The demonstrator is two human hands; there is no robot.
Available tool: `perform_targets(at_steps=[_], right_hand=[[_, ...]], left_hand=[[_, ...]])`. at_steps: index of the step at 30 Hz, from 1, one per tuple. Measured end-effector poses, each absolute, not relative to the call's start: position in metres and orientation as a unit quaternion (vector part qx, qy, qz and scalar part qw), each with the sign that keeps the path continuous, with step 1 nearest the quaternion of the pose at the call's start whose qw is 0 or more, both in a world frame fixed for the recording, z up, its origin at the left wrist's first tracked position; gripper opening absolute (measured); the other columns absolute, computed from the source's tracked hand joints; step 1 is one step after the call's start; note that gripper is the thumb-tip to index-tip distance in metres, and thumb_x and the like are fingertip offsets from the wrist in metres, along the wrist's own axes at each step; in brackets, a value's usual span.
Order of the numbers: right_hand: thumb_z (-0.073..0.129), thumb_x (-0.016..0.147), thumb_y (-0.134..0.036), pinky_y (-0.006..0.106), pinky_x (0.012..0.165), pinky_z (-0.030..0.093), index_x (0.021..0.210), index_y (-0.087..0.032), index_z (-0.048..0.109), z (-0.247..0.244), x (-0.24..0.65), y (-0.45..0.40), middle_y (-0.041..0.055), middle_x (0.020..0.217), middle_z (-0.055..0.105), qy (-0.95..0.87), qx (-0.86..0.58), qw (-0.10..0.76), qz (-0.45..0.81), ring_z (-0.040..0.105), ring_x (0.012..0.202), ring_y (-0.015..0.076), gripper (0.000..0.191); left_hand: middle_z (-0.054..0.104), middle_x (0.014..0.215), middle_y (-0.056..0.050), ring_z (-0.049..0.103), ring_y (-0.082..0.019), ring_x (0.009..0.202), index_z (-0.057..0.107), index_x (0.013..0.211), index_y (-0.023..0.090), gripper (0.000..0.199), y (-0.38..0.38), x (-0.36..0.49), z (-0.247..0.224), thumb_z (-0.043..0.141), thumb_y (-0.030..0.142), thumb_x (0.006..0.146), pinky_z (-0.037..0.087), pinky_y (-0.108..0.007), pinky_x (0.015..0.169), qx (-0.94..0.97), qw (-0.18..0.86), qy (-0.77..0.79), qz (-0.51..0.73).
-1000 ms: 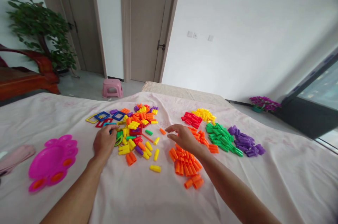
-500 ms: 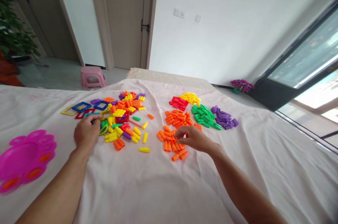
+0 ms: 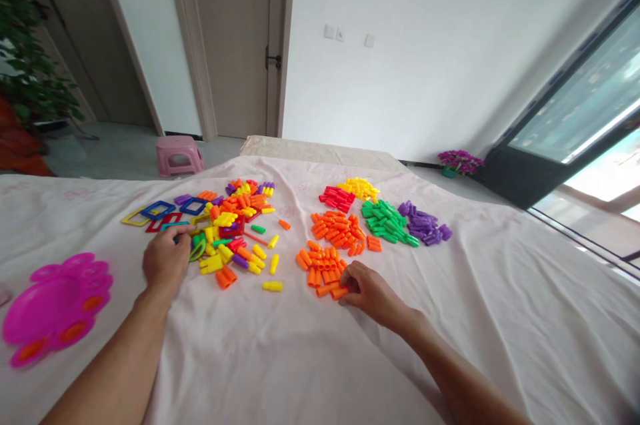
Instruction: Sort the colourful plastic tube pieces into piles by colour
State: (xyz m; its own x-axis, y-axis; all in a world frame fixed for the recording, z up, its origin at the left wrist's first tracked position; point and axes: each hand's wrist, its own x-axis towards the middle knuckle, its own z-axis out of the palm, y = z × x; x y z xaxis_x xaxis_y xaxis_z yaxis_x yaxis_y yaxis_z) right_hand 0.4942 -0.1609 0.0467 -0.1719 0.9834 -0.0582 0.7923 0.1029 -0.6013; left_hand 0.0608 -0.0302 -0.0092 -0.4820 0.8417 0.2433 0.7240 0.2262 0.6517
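My right hand [image 3: 374,295] has its fingers closed at the end of the orange plastic tube pieces [image 3: 327,291] on the near edge of an orange pile [image 3: 323,263]. Beside the left edge of a mixed heap of toy pieces [image 3: 235,225], my left hand [image 3: 166,257] rests with curled fingers. Something small and dark shows at its fingertips, too little of it to name. A green ring-shaped piece [image 3: 198,250] lies just right of that hand. Square plastic frames in blue [image 3: 158,210] and other colours lie beyond it.
Sorted piles stand to the right: orange [image 3: 339,230], red [image 3: 337,198], yellow [image 3: 360,188], green [image 3: 389,221] and purple [image 3: 425,223]. Loose yellow pieces [image 3: 273,286] lie between the heaps. A pink paw-shaped tray [image 3: 43,311] is at left on the pale cloth [image 3: 280,365].
My right hand has moved down toward me and the near orange pieces now lie closer against the pile. My left hand has stayed beside the mixed heap. The view has shifted slightly.
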Motion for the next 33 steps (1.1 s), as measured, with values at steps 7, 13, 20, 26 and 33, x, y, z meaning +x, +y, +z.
perform_targets(at_steps=[7,13,20,26,33], right_hand=[[0.067,0.086,-0.018,0.025,0.067,0.043,0.084,-0.019,0.069,0.079,0.453,-0.131,0.0016,0.086,0.070,-0.763,-0.541,0.232,0.267,0.061,0.077,0.0146,0.003],[0.057,0.095,-0.017,0.027,0.082,0.048,0.110,-0.020,0.074,0.076,0.402,-0.054,0.0067,0.109,0.075,-0.801,-0.540,0.203,0.157,0.068,0.098,0.0185,0.023],[0.054,0.098,-0.023,0.032,0.089,0.051,0.136,-0.024,0.064,0.061,0.365,0.009,0.0110,0.127,0.069,-0.823,-0.562,0.046,0.063,0.066,0.115,0.0251,0.039],[0.056,0.092,-0.014,0.029,0.086,0.049,0.124,-0.020,0.070,0.051,0.368,0.005,0.0120,0.125,0.068,-0.825,-0.557,0.035,0.083,0.067,0.108,0.0230,0.036],[0.055,0.086,-0.014,0.027,0.079,0.045,0.112,-0.015,0.069,0.068,0.445,-0.029,0.0069,0.099,0.071,-0.736,-0.617,0.271,0.061,0.063,0.087,0.0174,0.029]], left_hand=[[0.075,0.110,-0.009,0.066,-0.028,0.100,0.077,0.108,0.026,0.035,-0.027,0.063,-0.009,0.049,0.034,0.089,0.050,-0.041,0.089,0.503,0.087,0.773,0.376],[0.075,0.116,-0.007,0.066,-0.028,0.104,0.077,0.108,0.026,0.035,-0.029,0.064,-0.006,0.050,0.033,0.087,0.050,-0.041,0.091,0.495,0.099,0.775,0.380],[0.075,0.114,-0.008,0.066,-0.029,0.102,0.077,0.109,0.026,0.035,-0.030,0.065,-0.003,0.049,0.034,0.088,0.050,-0.041,0.088,0.504,0.095,0.776,0.368],[0.074,0.114,-0.009,0.066,-0.030,0.098,0.077,0.111,0.028,0.037,-0.028,0.062,-0.006,0.048,0.039,0.090,0.050,-0.041,0.083,0.501,0.094,0.785,0.353],[0.074,0.109,-0.010,0.066,-0.030,0.091,0.077,0.111,0.027,0.036,-0.027,0.061,-0.009,0.049,0.038,0.090,0.050,-0.041,0.076,0.509,0.084,0.780,0.355]])
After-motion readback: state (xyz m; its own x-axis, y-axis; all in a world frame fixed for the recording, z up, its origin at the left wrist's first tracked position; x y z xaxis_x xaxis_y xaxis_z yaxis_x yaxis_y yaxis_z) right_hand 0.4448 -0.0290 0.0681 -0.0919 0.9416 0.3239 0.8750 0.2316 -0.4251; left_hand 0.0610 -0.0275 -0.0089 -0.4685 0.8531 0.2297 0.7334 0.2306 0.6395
